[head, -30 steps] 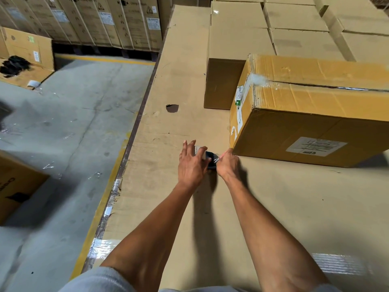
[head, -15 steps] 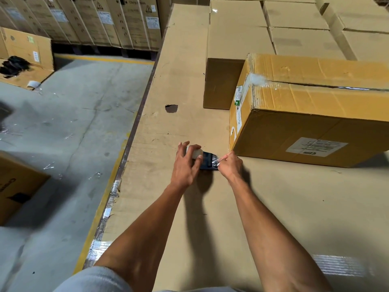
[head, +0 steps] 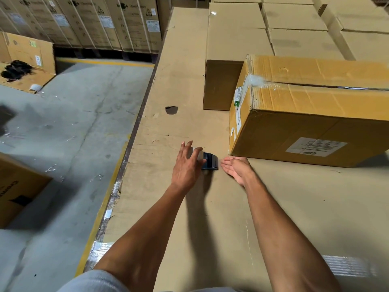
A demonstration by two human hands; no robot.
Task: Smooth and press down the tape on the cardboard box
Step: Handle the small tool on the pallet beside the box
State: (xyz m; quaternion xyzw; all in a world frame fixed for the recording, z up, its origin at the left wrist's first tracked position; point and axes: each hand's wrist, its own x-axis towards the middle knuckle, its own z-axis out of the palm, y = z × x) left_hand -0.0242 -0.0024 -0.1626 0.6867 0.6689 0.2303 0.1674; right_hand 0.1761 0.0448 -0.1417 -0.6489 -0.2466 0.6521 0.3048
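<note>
On a wide flat cardboard surface (head: 273,207) beside a concrete floor (head: 73,123), two bare forearms reaching forward. Left hand (head: 186,165) palm down with fingers spread, resting over a tape dispenser (head: 209,161), dark blue with a pale roll under the fingers; whether gripping it or merely lying on it, cannot tell. Right hand (head: 236,167) released, fingers straight and together, edge of the palm down on the cardboard just right of the dispenser, not touching it. Just beyond the right hand, a yellow-brown cardboard box (head: 305,114) lying on the surface, its near lower corner close to the fingertips. Clear tape (head: 255,81) bunched and shiny at the box's upper left corner, running on along the top seam to the right. White barcode label (head: 315,146) on the near face, a narrow label with a green mark (head: 237,98) on the left end face. Behind it, a plainer brown box (head: 223,85) and rows of more boxes. Small dark hole (head: 171,110) in the surface ahead of the left hand. Foil-like tape scraps (head: 111,199) along the left edge.
</note>
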